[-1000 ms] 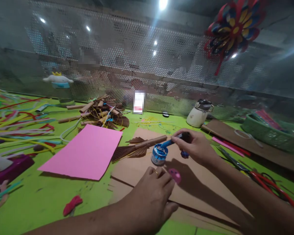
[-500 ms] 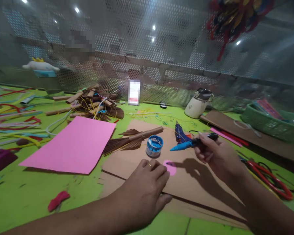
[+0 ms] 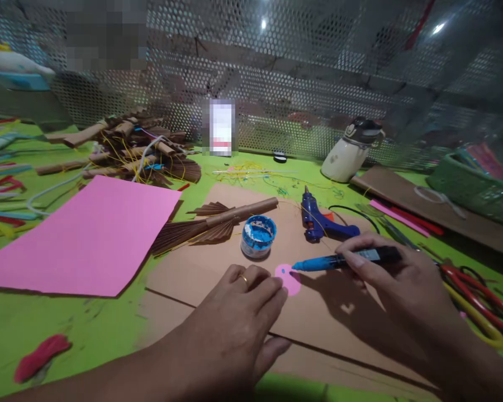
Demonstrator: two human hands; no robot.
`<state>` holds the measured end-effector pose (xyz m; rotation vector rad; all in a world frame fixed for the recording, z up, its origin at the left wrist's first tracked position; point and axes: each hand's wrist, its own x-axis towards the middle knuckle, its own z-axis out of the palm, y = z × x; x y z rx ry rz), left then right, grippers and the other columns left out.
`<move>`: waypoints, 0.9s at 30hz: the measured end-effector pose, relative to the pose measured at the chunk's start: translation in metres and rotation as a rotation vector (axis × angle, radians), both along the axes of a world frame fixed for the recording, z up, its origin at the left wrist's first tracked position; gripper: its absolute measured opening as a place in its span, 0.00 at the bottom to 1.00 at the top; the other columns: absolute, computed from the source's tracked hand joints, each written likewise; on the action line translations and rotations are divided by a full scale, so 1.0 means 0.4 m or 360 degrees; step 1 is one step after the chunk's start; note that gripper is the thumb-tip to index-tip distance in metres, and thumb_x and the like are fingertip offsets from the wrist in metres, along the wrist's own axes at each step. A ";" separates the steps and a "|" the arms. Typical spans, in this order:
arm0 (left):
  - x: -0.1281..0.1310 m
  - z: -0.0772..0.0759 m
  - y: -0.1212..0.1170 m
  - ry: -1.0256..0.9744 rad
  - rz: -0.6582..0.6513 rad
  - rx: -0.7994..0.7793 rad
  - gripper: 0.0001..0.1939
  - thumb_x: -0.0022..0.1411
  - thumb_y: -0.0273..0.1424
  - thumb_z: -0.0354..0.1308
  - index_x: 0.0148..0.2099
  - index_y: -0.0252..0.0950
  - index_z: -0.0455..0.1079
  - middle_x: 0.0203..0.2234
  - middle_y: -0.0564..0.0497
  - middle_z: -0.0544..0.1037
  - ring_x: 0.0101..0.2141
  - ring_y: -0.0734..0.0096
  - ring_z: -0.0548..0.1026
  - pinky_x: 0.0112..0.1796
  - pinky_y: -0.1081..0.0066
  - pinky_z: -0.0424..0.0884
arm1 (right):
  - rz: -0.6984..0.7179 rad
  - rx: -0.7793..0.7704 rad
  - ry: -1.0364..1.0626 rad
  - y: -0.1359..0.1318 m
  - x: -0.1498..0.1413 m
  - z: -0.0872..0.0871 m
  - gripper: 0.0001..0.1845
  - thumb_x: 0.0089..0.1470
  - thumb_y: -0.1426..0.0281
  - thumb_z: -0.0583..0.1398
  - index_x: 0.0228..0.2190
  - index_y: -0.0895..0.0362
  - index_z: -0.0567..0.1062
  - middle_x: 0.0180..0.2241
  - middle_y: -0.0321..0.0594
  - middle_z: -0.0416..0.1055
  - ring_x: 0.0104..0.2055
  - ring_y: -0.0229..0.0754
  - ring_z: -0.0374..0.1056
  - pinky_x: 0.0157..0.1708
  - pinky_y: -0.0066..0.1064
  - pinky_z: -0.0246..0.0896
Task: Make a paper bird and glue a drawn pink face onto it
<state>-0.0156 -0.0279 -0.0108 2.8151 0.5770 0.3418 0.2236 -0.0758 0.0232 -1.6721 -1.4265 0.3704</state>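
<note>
In the head view, my right hand (image 3: 396,279) is closed around a marker pen (image 3: 331,262) with a black barrel and a blue, paint-coated front end. The pen's tip meets a small pink paper circle (image 3: 291,286) near its upper right edge. A small blue dot shows on the circle, left of the tip. My left hand (image 3: 245,312) rests with bent fingers at the circle's left edge, its thumb apart by the edge of the brown cardboard (image 3: 222,279). Just beyond that hand stands an open jar of blue paint (image 3: 257,240).
A blue glue gun (image 3: 318,218) lies behind the pen. Left are a pink sheet (image 3: 88,240), a folded brown paper piece (image 3: 230,216) and a heap of similar pieces (image 3: 138,145). Red-handled scissors (image 3: 482,296), a white jug (image 3: 347,153) and a green basket (image 3: 473,181) are right.
My right hand has lowered the pen from above the cardboard to the pink circle. The left hand stays by the circle. The whole view has shifted, and the glue gun shows more fully.
</note>
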 end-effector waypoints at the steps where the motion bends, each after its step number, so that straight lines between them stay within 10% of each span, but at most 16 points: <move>1: 0.000 -0.003 0.002 -0.0006 -0.0005 0.0006 0.22 0.67 0.40 0.52 0.58 0.34 0.63 0.52 0.48 0.72 0.50 0.57 0.64 0.49 0.56 0.58 | 0.0005 -0.0023 -0.0014 -0.003 0.003 0.001 0.07 0.51 0.66 0.62 0.24 0.53 0.76 0.19 0.33 0.69 0.20 0.37 0.65 0.19 0.25 0.60; 27: 0.006 -0.051 0.019 -0.0132 -0.0035 0.0275 0.22 0.66 0.42 0.50 0.55 0.33 0.66 0.50 0.43 0.74 0.48 0.54 0.66 0.44 0.56 0.61 | -0.0116 0.0119 0.0097 -0.035 -0.029 -0.043 0.04 0.49 0.69 0.61 0.24 0.52 0.76 0.22 0.34 0.73 0.19 0.36 0.64 0.18 0.26 0.62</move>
